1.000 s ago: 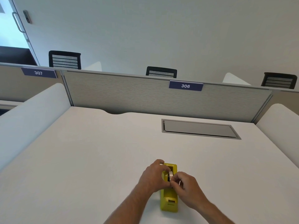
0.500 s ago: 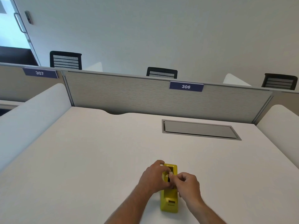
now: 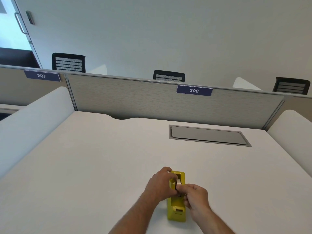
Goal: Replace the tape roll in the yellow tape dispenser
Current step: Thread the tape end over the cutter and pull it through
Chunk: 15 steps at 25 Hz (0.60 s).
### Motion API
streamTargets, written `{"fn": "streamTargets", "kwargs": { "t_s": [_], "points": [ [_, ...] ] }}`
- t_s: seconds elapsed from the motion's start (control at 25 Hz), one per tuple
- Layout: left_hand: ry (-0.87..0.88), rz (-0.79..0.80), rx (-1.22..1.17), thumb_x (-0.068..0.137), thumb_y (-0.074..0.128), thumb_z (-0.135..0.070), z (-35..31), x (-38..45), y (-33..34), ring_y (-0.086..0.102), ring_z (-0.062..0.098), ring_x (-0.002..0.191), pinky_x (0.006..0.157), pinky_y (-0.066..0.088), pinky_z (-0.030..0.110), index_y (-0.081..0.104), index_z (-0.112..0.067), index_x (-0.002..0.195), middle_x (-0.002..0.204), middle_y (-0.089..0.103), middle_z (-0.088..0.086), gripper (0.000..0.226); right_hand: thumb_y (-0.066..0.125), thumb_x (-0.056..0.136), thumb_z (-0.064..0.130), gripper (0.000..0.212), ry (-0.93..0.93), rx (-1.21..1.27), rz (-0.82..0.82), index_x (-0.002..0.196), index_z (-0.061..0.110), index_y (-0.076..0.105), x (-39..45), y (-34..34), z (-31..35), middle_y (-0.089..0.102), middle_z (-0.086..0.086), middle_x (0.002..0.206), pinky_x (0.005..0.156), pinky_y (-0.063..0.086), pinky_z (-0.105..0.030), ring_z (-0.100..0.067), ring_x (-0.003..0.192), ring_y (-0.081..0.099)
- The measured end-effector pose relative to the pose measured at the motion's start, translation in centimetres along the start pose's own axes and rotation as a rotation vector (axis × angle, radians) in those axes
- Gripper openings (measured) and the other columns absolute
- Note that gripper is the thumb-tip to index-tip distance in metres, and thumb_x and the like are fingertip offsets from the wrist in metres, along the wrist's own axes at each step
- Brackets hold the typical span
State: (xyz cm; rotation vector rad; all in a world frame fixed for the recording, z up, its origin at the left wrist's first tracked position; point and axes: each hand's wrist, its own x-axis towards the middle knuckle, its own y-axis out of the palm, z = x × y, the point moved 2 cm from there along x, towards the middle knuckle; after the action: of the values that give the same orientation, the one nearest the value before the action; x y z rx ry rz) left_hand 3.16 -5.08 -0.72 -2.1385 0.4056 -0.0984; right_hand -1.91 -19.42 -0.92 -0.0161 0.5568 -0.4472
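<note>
Your left hand (image 3: 159, 184) is curled around the side of the yellow tape dispenser (image 3: 176, 206), while your right hand (image 3: 195, 196) pinches the tape roll (image 3: 178, 182) sitting in the dispenser's cradle. That dispenser stands on the white surface (image 3: 101, 166), near its front edge, well apart from the grey cable hatch (image 3: 208, 135).

A blue plate (image 3: 194, 90) on the grey divider panel (image 3: 135, 97) reads "306"; another blue plate (image 3: 42, 75) at left reads "307".
</note>
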Motion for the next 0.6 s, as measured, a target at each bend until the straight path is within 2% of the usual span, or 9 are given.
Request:
{"fn": "streamTargets", "kwargs": {
  "t_s": [0.12,0.32,0.6],
  "points": [
    [0.003,-0.005,0.0,0.069,0.081,-0.049,-0.05,0.01,-0.11,0.054,0.017,0.12,0.097,0.05,0.035,0.064,-0.035,0.122,0.146,0.043,-0.012,0.058,0.087,0.07,0.007,0.013,0.048,0.041,-0.008,0.075,0.003,0.075,0.1,0.07,-0.27,0.065,-0.008,0.056,0.043,0.044,-0.025,-0.014,0.043,0.044],
    [0.003,0.001,0.002,0.07,0.08,-0.048,-0.11,-0.03,-0.22,0.054,0.017,0.121,0.097,0.05,0.036,0.064,-0.035,0.122,0.146,0.043,-0.012,0.056,0.087,0.069,0.008,0.016,0.107,0.073,-0.003,0.066,0.0,0.074,0.24,0.04,-0.42,0.065,-0.01,0.052,0.039,0.041,-0.023,-0.012,0.034,0.043],
    [0.008,0.0,0.0,0.072,0.08,-0.045,-0.25,-0.09,-0.4,0.055,0.017,0.12,0.099,0.05,0.036,0.064,-0.034,0.123,0.145,0.044,-0.011,0.055,0.085,0.073,0.01,0.019,0.175,0.062,0.032,0.08,-0.003,0.072,0.26,-0.28,-0.51,0.067,-0.01,0.053,0.035,0.039,-0.02,-0.011,0.034,0.045]
  ]
}}
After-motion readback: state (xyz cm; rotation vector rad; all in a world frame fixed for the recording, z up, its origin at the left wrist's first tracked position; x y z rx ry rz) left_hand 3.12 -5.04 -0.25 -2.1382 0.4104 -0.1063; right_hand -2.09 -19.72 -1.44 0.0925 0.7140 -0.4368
